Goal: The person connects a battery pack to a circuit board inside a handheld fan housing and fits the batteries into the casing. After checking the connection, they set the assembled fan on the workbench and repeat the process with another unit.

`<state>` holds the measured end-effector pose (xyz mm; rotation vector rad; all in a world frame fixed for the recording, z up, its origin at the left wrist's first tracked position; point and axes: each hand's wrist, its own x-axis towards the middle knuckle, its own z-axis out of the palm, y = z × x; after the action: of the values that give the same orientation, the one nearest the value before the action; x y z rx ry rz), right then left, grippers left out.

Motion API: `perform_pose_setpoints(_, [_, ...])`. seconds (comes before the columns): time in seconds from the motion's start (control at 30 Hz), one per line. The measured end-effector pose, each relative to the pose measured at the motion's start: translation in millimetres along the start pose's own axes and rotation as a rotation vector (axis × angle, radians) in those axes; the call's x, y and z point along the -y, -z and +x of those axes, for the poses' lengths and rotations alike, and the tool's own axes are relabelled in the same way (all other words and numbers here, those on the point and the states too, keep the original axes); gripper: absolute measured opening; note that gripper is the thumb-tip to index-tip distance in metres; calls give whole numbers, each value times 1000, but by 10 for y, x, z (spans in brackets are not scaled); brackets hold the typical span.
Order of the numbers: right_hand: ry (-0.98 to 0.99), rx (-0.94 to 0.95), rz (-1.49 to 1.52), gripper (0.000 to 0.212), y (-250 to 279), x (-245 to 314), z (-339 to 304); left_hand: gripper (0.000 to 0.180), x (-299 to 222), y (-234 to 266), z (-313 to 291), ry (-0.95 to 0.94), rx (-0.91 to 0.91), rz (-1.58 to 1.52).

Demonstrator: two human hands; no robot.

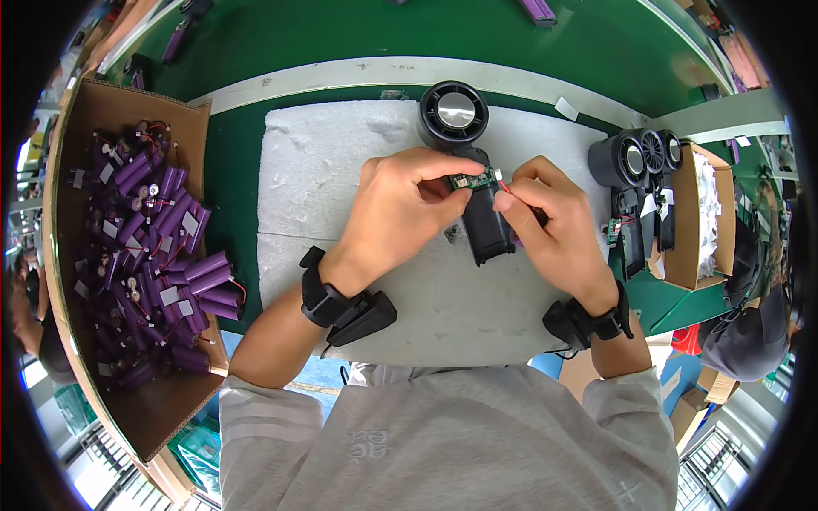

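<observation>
A black handheld fan (486, 228) lies on a white foam pad (311, 162), its round head pointing away from me and its handle toward me. My left hand (388, 209) pinches a small green circuit board (474, 180) between thumb and fingers over the handle. From the right, my right hand (558, 226) has its thumb and fingers closed around a thin red wire (504, 186). That wire runs to a small white connector (498, 174) at the board's right end; whether it is fully seated I cannot tell. The fingers hide part of the handle.
On the left stands a cardboard box (77, 213) heaped with purple battery packs (162, 221). Several more black fans (629, 162) lie to the right, next to a small carton (722, 213) of white pieces. A pale rail (341, 75) crosses the green table (366, 34) behind the pad.
</observation>
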<state>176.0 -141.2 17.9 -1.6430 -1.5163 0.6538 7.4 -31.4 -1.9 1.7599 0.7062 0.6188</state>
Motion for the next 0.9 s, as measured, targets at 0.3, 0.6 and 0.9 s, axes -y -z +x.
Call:
perform_pose_setpoints(0.3, [56,46,-88,16,-30,4,-22,25,-1,52,13,-22,77,-67])
perform_pose_setpoints(0.6, [0,102,-98,13,-52,3,-25,31,-27,59,-1,-121,146,31])
perform_pose_setpoints(0.9, [9,66,-55,13,-55,-47,-19,22,-21,41,-3,-122,124,1])
